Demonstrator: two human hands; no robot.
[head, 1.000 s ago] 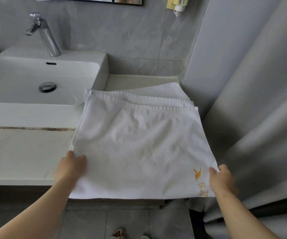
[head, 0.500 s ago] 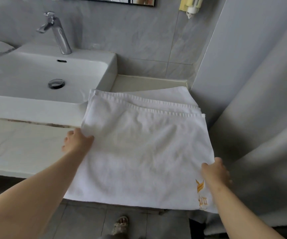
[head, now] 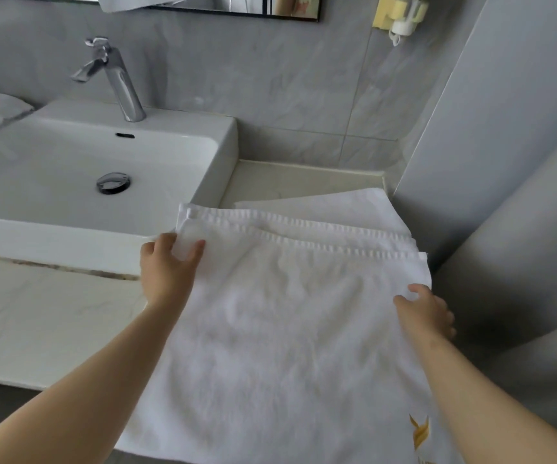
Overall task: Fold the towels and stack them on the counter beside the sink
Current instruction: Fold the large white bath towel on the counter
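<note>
Left grip [head: 168, 266] pinches a white towel [head: 287, 329] corner, sink [head: 223, 135] just left of the grip. Right grip [head: 426, 313] pinches the towel edge

A folded white towel [head: 287, 329], ribbed along its far edge and marked with a yellow emblem [head: 419, 433] at its near right corner, lies flat on the table [head: 36, 323] beside the sink [head: 69, 236], covering a second white towel [head: 337, 204] whose far corner shows behind it.
</note>
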